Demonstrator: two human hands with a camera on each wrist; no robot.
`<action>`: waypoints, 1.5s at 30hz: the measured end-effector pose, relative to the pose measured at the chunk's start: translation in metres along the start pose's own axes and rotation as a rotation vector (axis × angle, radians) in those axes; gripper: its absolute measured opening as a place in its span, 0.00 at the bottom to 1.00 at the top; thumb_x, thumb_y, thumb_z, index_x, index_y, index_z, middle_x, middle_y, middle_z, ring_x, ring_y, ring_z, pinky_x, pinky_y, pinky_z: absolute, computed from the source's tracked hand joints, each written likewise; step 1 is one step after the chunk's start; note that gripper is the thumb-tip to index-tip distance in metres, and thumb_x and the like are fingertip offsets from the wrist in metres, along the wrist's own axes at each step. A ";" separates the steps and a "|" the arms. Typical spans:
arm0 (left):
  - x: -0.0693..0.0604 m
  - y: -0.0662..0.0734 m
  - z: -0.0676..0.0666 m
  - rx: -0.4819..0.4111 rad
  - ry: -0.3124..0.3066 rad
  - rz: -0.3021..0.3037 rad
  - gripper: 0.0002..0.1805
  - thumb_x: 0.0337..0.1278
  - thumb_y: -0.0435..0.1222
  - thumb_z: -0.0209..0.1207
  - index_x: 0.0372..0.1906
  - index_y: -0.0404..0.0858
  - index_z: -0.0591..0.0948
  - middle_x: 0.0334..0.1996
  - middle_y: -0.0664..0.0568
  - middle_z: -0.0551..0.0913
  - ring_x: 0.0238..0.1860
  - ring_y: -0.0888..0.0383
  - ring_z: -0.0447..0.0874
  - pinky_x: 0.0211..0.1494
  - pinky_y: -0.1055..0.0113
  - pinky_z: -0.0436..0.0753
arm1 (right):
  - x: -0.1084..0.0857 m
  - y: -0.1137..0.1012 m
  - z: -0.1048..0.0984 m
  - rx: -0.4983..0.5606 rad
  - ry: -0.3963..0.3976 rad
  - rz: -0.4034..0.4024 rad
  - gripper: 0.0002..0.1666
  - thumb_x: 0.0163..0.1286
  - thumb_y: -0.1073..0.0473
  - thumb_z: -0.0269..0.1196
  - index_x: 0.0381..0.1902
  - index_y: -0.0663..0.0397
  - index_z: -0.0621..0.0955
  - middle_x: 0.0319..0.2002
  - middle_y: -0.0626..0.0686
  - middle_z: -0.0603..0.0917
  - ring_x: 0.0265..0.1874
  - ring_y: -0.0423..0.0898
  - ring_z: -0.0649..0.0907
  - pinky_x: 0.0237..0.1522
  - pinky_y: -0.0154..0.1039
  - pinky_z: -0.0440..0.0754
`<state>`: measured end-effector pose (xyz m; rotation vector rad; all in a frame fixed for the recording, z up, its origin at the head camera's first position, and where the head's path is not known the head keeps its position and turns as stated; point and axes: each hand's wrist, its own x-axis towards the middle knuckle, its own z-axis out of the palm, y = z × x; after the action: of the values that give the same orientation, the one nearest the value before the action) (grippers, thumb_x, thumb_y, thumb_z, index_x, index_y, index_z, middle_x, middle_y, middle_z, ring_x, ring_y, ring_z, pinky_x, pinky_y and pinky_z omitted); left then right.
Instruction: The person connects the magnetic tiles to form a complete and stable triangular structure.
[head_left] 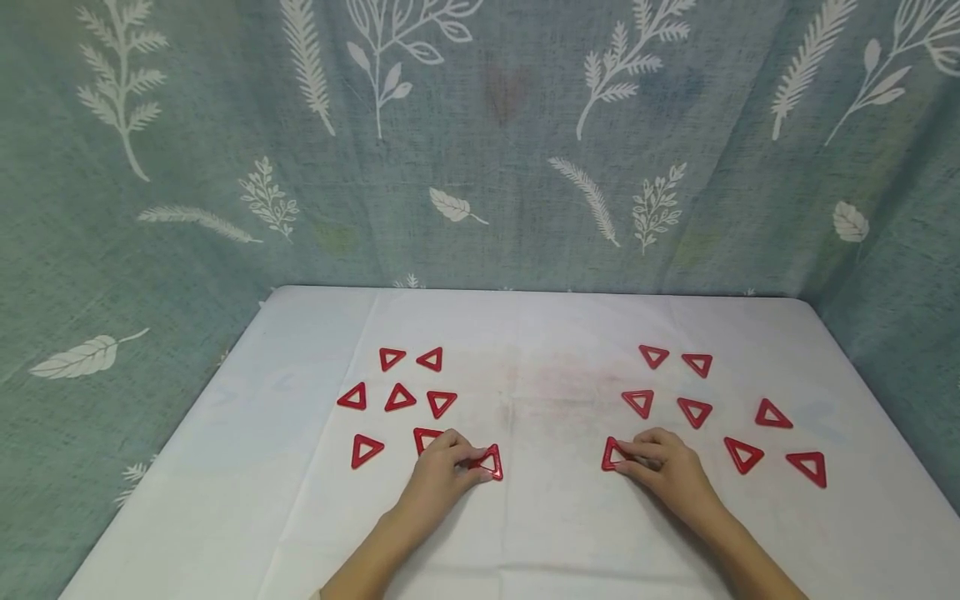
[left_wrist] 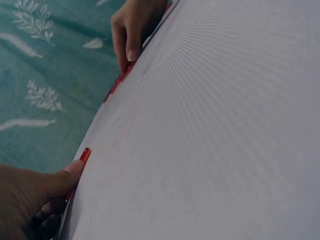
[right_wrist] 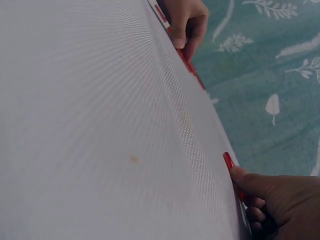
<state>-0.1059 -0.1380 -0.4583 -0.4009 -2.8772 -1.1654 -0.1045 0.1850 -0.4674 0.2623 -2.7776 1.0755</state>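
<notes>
Between thumb and fingers, my left hand [head_left: 442, 477] pinches a red triangle [head_left: 497, 462] left of the table's middle; the left wrist view shows that same hand [left_wrist: 30, 197] with its thumb on the red piece [left_wrist: 85, 155]. My right hand [head_left: 675, 475] pinches another red triangle [head_left: 609, 455] by its right side, right of the middle. In the right wrist view the thumb of this hand [right_wrist: 285, 200] lies on the red edge [right_wrist: 228, 160]. One red triangle [head_left: 423, 437] is partly hidden behind my left hand.
Several red triangles lie at the left, among them one [head_left: 367, 451] near my left forearm. Several more lie at the right, one [head_left: 810, 468] furthest right. The white-covered table [head_left: 555, 533] meets a green leaf-patterned cloth [head_left: 495, 208] behind it.
</notes>
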 end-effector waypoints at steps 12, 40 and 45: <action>0.014 0.005 0.012 -0.071 -0.013 0.041 0.17 0.43 0.39 0.71 0.42 0.39 0.86 0.31 0.61 0.73 0.35 0.65 0.74 0.39 0.74 0.76 | 0.010 -0.006 0.007 0.031 -0.031 -0.042 0.19 0.48 0.59 0.75 0.40 0.53 0.87 0.32 0.39 0.78 0.33 0.37 0.72 0.34 0.32 0.74; 0.049 0.007 0.029 -0.093 -0.101 0.115 0.16 0.47 0.40 0.70 0.44 0.42 0.87 0.31 0.60 0.74 0.35 0.63 0.70 0.37 0.72 0.73 | 0.024 -0.018 0.022 0.053 -0.066 -0.084 0.18 0.46 0.58 0.76 0.39 0.48 0.87 0.32 0.38 0.79 0.32 0.35 0.74 0.37 0.31 0.77; 0.052 0.009 0.030 -0.083 -0.104 0.128 0.17 0.48 0.40 0.69 0.45 0.41 0.86 0.33 0.60 0.74 0.37 0.63 0.69 0.39 0.72 0.73 | 0.029 -0.022 0.026 0.066 -0.077 -0.099 0.18 0.47 0.57 0.75 0.39 0.48 0.87 0.32 0.39 0.79 0.33 0.36 0.74 0.36 0.31 0.76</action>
<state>-0.1516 -0.0994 -0.4687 -0.6565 -2.8446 -1.2820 -0.1299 0.1483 -0.4657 0.4541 -2.7653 1.1570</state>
